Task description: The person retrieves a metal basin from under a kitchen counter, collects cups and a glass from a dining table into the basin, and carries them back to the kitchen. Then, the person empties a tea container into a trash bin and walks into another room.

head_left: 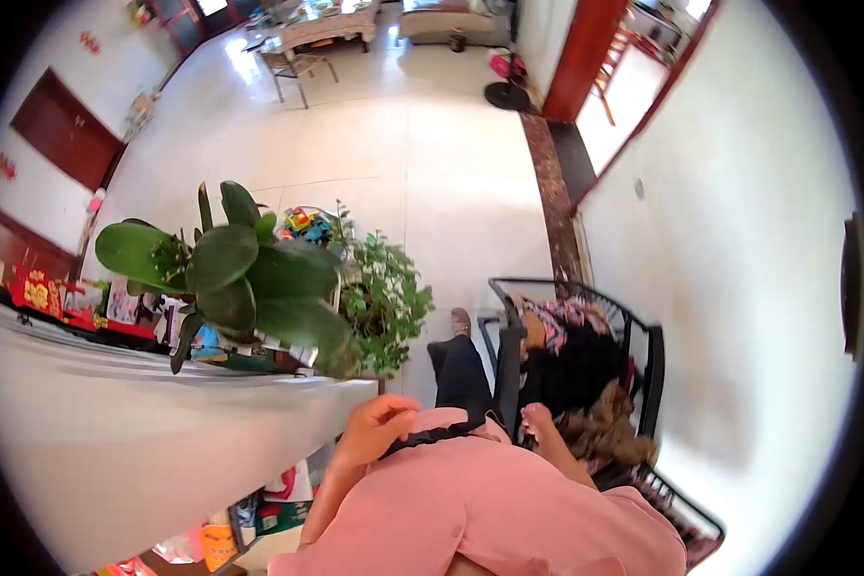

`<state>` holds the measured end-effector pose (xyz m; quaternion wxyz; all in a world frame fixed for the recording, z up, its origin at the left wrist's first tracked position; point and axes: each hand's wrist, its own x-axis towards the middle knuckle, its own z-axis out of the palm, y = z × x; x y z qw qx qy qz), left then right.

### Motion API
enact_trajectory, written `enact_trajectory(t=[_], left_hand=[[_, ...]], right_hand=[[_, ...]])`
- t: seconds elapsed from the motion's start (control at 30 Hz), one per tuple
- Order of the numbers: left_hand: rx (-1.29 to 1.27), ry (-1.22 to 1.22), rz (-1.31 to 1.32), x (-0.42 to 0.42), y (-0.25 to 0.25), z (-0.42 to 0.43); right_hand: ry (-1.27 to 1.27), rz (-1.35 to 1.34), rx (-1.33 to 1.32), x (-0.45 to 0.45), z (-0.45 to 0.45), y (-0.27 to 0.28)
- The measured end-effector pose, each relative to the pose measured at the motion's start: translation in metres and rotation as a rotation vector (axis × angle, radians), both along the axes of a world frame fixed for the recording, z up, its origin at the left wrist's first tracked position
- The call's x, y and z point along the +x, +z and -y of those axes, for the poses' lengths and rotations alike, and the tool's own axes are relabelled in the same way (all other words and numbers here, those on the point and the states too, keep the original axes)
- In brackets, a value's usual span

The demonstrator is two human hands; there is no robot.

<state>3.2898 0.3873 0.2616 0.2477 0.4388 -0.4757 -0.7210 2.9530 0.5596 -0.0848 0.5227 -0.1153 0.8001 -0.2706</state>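
Observation:
My left hand [379, 429] is in front of my waist, beside the end of a white counter. Its fingers are loosely bent and apart from the thumb, with nothing seen in them. Close to it is the black waistband [432, 437] below my pink top [490, 499]; whether they touch I cannot tell. My right hand [540, 420] hangs at my other side with curled fingers, and no object shows in it. It is nearest a black metal rack [655, 374] heaped with dark clothes [571, 374] and a brown garment [610, 427].
A broad-leaved potted plant [226, 274] and a small-leaved bushy plant [384, 302] stand by the white counter [163, 413]. One shoe [461, 322] of mine is on the tiled floor [384, 154]. Farther off are a chair [298, 72], a covered table [331, 27] and a doorway [634, 86].

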Motion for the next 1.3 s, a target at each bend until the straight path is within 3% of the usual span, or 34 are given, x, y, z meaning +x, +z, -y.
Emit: enact_trajectory(t=[0.07, 0.13, 0.2, 0.23, 0.27, 0.33, 0.37, 0.4, 0.47, 0.53, 0.6, 0.63, 0.67, 0.73, 0.77, 0.93, 1.0, 1.03, 1.07, 1.13, 1.17, 1.23, 1.3], left_hand=[[0.048, -0.007, 0.057, -0.023, -0.007, 0.031], [0.084, 0.044, 0.065, -0.052, -0.014, 0.069], [0.080, 0.166, -0.029, -0.083, -0.012, 0.115], [0.114, 0.179, -0.055, -0.093, -0.014, 0.134], [0.137, 0.210, -0.033, -0.102, -0.012, 0.148], [0.102, 0.330, -0.113, -0.125, -0.006, 0.188], [0.039, 0.356, -0.138, -0.132, -0.001, 0.206], [-0.052, 0.408, -0.100, -0.137, 0.002, 0.216], [-0.102, 0.561, -0.146, -0.148, 0.015, 0.242], [-0.119, 0.698, -0.157, -0.156, 0.009, 0.268], [-0.121, 0.822, -0.186, -0.165, 0.008, 0.289], [-0.131, 0.837, -0.185, -0.166, 0.001, 0.297], [-0.143, 0.848, -0.186, -0.166, -0.009, 0.305], [-0.159, 0.881, -0.245, -0.171, -0.022, 0.324], [-0.175, 0.930, -0.290, -0.174, -0.027, 0.333], [-0.195, 1.060, -0.118, -0.182, -0.053, 0.387], [0.037, 1.157, -0.575, -0.177, -0.058, 0.415], [-0.005, 1.157, -0.552, -0.174, -0.076, 0.431], [-0.049, 1.152, -0.528, -0.174, -0.093, 0.450], [-0.057, 1.064, -0.400, -0.192, -0.068, 0.506], [-0.051, 1.038, -0.398, -0.195, -0.072, 0.534], [-0.191, 0.713, -0.458, -0.206, -0.083, 0.593], [-0.165, 0.635, -0.487, -0.236, -0.062, 0.655]], right_hand=[[0.041, 0.206, 0.131, -0.035, 0.043, 0.004], [0.218, 0.373, 0.017, -0.085, 0.078, -0.033], [0.205, 0.326, 0.173, -0.102, 0.146, 0.027], [0.310, 0.539, 0.215, -0.146, 0.156, -0.017], [0.358, 0.218, 0.475, -0.155, 0.194, -0.014], [1.068, 0.019, -0.002, -0.245, 0.215, -0.123], [0.410, 0.097, 0.452, -0.230, 0.277, -0.042], [0.489, -0.101, 0.389, -0.217, 0.324, 0.021], [0.545, -0.339, 0.143, -0.250, 0.371, -0.006], [0.631, -0.393, 0.077, -0.271, 0.425, -0.023], [0.567, -0.241, 0.072, -0.256, 0.478, 0.035], [0.648, -0.304, 0.090, -0.282, 0.487, -0.013], [0.690, -0.378, 0.080, -0.256, 0.516, 0.043], [0.732, -0.435, 0.025, -0.288, 0.536, -0.021], [0.710, -0.437, 0.062, -0.268, 0.559, 0.026], [0.551, -0.267, -0.150, -0.243, 0.657, 0.109], [0.512, -0.081, -0.287, -0.244, 0.706, 0.148], [0.523, 0.006, -0.399, -0.246, 0.731, 0.169], [0.488, 0.122, -0.539, -0.227, 0.750, 0.225], [0.534, 0.243, -0.826, -0.212, 0.781, 0.314], [0.617, 0.244, -0.963, -0.218, 0.795, 0.334], [0.572, 0.239, -1.132, -0.227, 0.819, 0.364], [0.532, 0.174, -1.155, -0.240, 0.840, 0.377]])
